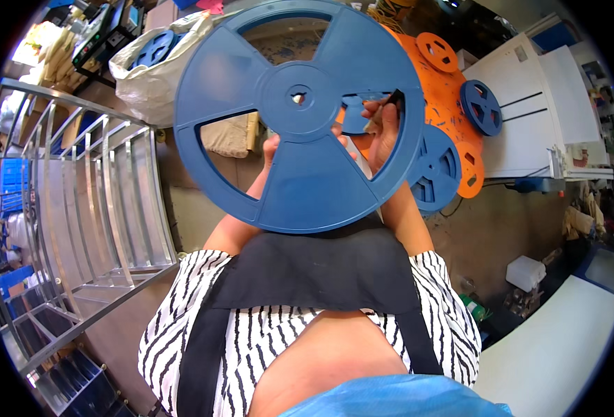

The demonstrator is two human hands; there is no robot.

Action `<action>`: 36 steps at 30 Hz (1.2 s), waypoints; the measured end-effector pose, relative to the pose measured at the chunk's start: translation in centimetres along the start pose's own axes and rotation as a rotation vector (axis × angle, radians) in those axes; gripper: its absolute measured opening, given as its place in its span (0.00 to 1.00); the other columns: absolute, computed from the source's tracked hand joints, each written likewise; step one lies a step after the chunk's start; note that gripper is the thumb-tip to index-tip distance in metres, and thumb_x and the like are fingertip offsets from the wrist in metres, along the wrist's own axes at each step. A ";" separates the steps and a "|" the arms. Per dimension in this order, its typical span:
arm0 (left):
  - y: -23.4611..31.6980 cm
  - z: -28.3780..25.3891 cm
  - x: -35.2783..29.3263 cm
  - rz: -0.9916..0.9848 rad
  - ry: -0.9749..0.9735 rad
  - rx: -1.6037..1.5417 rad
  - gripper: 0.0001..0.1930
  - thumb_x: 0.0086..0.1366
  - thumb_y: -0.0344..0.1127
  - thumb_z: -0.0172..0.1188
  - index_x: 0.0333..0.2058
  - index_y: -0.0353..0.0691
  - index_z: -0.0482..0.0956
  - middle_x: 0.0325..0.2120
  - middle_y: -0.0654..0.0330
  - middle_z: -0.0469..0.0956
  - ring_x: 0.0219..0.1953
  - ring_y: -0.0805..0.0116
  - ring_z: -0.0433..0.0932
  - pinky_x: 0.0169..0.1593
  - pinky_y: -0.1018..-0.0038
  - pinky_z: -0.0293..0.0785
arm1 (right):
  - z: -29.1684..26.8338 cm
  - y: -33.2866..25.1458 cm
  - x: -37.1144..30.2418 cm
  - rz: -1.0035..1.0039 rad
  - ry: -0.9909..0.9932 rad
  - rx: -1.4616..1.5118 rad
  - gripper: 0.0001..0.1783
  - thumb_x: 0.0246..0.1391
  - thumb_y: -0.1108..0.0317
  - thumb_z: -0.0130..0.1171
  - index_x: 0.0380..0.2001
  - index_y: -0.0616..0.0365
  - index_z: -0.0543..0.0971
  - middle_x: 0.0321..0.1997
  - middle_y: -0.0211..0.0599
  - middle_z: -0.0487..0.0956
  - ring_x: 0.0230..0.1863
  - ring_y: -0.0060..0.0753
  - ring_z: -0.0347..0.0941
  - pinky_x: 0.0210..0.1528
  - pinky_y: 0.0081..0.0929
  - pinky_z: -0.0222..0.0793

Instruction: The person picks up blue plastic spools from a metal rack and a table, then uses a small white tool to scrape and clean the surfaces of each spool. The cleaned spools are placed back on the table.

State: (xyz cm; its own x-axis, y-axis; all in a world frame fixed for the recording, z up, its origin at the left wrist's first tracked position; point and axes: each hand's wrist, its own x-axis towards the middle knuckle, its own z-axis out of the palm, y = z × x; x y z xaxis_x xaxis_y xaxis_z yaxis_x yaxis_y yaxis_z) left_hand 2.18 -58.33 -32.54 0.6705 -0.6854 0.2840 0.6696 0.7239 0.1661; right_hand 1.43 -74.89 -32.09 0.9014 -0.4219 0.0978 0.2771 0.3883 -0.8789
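A large blue plastic reel [307, 187] with three window cut-outs faces me, raised in front of my black apron. My left hand [271, 147] is behind it near the hub, partly seen through the left window; it seems to support the reel from behind, most of its fingers hidden. Through the right window my right hand [385, 132] shows, thumb and fingers pinched on a small black piece [395, 96] near the reel's rim. What that piece is cannot be made out.
Blue reels [432, 167] and orange reels [437, 53] lie on or against an orange, speckled surface [449, 97] ahead right. A metal rack [105, 194] stands left. A white sack [150, 94] holds blue reels. To the right are a white table [512, 111] and a pale worktop [557, 340].
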 end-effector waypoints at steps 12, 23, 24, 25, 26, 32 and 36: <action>-1.1 0.4 -1.2 -0.028 0.156 -0.089 0.42 0.51 0.55 0.68 0.54 0.28 0.63 0.43 0.57 0.65 0.54 0.62 0.67 0.62 0.56 0.65 | 0.7 -0.5 -1.1 -0.017 0.098 -0.193 0.10 0.63 0.60 0.55 0.39 0.55 0.75 0.31 0.31 0.77 0.31 0.20 0.69 0.34 0.21 0.71; -3.0 -1.7 -0.2 -0.038 -0.112 -0.204 0.42 0.47 0.55 0.66 0.58 0.39 0.64 0.48 0.51 0.68 0.55 0.51 0.67 0.54 0.60 0.71 | 1.0 0.1 -3.0 -0.146 0.035 -0.185 0.04 0.62 0.72 0.51 0.37 0.61 0.72 0.28 0.32 0.76 0.27 0.15 0.69 0.28 0.16 0.70; -2.9 -2.0 -0.4 -0.046 -0.104 -0.204 0.42 0.47 0.55 0.67 0.58 0.39 0.64 0.48 0.51 0.68 0.54 0.51 0.68 0.55 0.60 0.71 | 0.9 0.0 -2.7 -0.176 0.080 -0.208 0.05 0.63 0.71 0.50 0.37 0.60 0.72 0.29 0.32 0.77 0.27 0.15 0.69 0.29 0.16 0.70; -2.9 -1.3 -0.4 -0.052 -0.089 -0.204 0.43 0.46 0.55 0.67 0.58 0.39 0.64 0.48 0.52 0.69 0.54 0.51 0.68 0.55 0.60 0.71 | 1.0 -0.5 -2.5 -0.202 0.126 -0.229 0.05 0.63 0.69 0.50 0.37 0.60 0.72 0.29 0.32 0.77 0.27 0.16 0.69 0.29 0.17 0.71; -2.9 -0.8 -0.5 -0.058 -0.074 -0.204 0.43 0.46 0.54 0.68 0.58 0.40 0.64 0.48 0.52 0.69 0.53 0.51 0.68 0.55 0.60 0.71 | 1.1 -0.9 -2.4 -0.226 0.172 -0.250 0.06 0.64 0.68 0.49 0.37 0.59 0.72 0.29 0.32 0.77 0.27 0.16 0.69 0.29 0.17 0.71; -3.0 0.2 -0.3 -0.056 -0.006 -0.288 0.46 0.45 0.53 0.70 0.61 0.39 0.61 0.47 0.52 0.70 0.52 0.52 0.70 0.55 0.61 0.71 | 1.5 -0.7 -2.2 -0.203 0.142 -0.180 0.06 0.64 0.67 0.50 0.36 0.58 0.71 0.29 0.32 0.77 0.26 0.17 0.69 0.28 0.17 0.69; -2.6 -2.1 -0.5 -0.118 -0.008 -0.172 0.47 0.46 0.51 0.74 0.61 0.39 0.59 0.51 0.52 0.64 0.56 0.53 0.66 0.52 0.61 0.76 | 1.2 0.7 -3.1 -0.079 0.011 -0.084 0.04 0.62 0.72 0.52 0.36 0.62 0.72 0.29 0.35 0.77 0.27 0.20 0.71 0.28 0.17 0.68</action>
State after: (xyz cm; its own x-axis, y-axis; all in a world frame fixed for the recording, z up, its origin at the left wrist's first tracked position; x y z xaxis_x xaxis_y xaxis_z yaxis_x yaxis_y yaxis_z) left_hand 0.82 -60.05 -35.12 0.5818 -0.7638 0.2795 0.7887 0.6138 0.0357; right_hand -0.72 -72.30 -32.46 0.8740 -0.4576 0.1636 0.3178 0.2835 -0.9048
